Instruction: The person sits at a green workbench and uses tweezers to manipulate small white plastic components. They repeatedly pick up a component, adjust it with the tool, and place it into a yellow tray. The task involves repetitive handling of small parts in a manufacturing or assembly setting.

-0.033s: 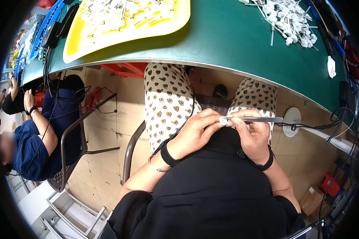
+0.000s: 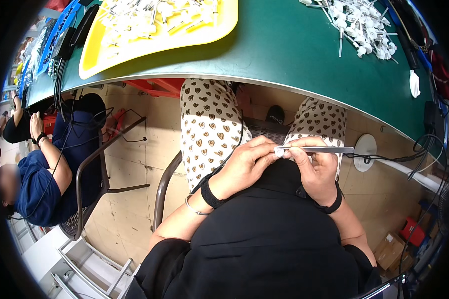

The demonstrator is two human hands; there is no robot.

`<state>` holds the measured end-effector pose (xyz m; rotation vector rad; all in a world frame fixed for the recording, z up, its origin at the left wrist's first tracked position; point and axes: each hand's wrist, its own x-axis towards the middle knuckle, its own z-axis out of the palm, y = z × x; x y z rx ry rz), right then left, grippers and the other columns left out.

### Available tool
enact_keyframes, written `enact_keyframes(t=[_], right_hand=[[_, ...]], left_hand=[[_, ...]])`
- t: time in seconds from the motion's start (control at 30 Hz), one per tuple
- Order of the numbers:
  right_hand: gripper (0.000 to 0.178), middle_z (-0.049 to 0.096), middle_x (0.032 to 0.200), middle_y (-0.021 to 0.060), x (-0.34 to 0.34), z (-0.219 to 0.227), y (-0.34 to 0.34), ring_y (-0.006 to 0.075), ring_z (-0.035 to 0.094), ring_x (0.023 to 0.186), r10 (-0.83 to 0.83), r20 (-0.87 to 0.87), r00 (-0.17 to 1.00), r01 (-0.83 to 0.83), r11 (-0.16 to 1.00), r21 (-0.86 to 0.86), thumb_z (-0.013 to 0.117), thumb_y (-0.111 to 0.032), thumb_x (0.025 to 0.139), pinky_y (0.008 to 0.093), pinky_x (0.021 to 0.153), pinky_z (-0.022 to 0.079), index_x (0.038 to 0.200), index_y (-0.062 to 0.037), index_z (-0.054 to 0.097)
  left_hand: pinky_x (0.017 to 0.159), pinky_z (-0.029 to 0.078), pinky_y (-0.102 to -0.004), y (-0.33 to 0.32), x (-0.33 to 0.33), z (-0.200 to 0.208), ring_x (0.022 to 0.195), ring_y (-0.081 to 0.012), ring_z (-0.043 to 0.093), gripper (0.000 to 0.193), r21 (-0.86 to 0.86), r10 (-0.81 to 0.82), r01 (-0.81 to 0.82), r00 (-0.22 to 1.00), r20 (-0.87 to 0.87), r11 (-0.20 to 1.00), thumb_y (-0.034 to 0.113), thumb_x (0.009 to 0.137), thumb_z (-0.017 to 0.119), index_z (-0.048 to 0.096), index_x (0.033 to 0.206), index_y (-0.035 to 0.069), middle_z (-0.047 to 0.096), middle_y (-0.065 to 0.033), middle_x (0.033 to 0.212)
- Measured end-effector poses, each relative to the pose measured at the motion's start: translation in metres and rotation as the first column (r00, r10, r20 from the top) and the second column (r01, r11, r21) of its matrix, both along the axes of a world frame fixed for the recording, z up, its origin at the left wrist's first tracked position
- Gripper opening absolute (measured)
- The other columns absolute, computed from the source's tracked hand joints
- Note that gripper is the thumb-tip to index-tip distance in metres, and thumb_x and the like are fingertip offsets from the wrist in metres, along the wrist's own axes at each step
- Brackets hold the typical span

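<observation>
Over my lap, my left hand [image 2: 249, 162] pinches a small white plastic part [image 2: 280, 151] between thumb and fingertips. My right hand [image 2: 316, 167] is closed around metal tweezers [image 2: 327, 149], whose back end sticks out to the right past my fingers. The tweezers' tip meets the white part, and my two hands nearly touch there. My fingers hide much of the part, so its full shape does not show.
A yellow tray [image 2: 97, 64] heaped with white parts with thin metal stems stands on the green table [image 2: 274, 55]. A similar loose pile [image 2: 361, 30] lies at the right. Cables [image 2: 426, 144] hang off the right edge. At left a co-worker [image 2: 40, 184] sits by a chair.
</observation>
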<state>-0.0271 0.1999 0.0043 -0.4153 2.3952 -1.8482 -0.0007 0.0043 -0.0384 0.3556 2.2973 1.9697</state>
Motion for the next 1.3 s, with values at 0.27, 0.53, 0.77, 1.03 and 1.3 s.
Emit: enact_keyframes(t=[0.27,0.53,0.77,1.03,1.3], right_hand=[[0.005,0.075,0.085,0.0094,0.000,-0.002,0.001,0.0178,0.072,0.075,0.002,-0.026,1.000,-0.001,1.000,0.024,0.072,-0.003,0.100,0.0298,0.069,0.055,0.103,0.0009,0.071],[0.004,0.075,0.085,0.0080,-0.001,0.000,0.002,0.0185,0.071,0.072,0.047,-0.064,0.997,-0.042,0.996,0.077,0.072,-0.004,0.100,0.0303,0.067,0.053,0.101,-0.0003,0.072],[0.006,0.074,0.086,0.0106,-0.004,0.009,0.001,0.0247,0.070,0.070,0.127,-0.116,0.985,-0.102,0.975,0.195,0.073,-0.006,0.099,0.0338,0.065,0.054,0.099,-0.0006,0.070],[0.011,0.075,0.091,0.0116,0.000,0.005,0.002,0.0246,0.074,0.077,0.102,-0.102,0.990,-0.088,0.987,0.134,0.076,-0.005,0.097,0.0334,0.070,0.058,0.104,0.0009,0.071],[0.015,0.077,0.099,0.0134,0.005,0.001,0.004,0.0217,0.075,0.087,0.015,-0.104,0.995,-0.015,1.000,-0.003,0.078,-0.001,0.096,0.0316,0.078,0.059,0.109,0.0034,0.072]], left_hand=[[0.079,0.058,-0.0340,0.000,0.000,-0.002,0.090,-0.0252,0.072,0.017,-0.016,-0.001,0.001,1.000,-0.026,1.000,0.000,0.097,0.074,0.076,0.114,-0.001,0.073,-0.0116,0.100],[0.080,0.058,-0.0343,0.001,0.003,-0.006,0.090,-0.0257,0.072,0.018,-0.021,-0.010,0.010,1.000,-0.008,1.000,0.001,0.097,0.074,0.076,0.114,-0.002,0.073,-0.0119,0.102],[0.081,0.057,-0.0348,0.000,0.005,-0.005,0.092,-0.0264,0.071,0.017,-0.056,-0.027,0.029,0.999,0.026,0.998,0.002,0.098,0.073,0.075,0.114,-0.002,0.072,-0.0120,0.102],[0.081,0.057,-0.0342,0.000,0.005,-0.006,0.093,-0.0259,0.071,0.016,-0.039,0.005,-0.005,1.000,-0.014,0.999,0.000,0.098,0.072,0.075,0.113,-0.002,0.072,-0.0120,0.104],[0.080,0.057,-0.0340,0.000,0.003,-0.001,0.092,-0.0251,0.072,0.016,-0.049,0.032,-0.034,0.999,-0.043,0.998,-0.001,0.097,0.073,0.075,0.113,-0.001,0.073,-0.0115,0.105]])
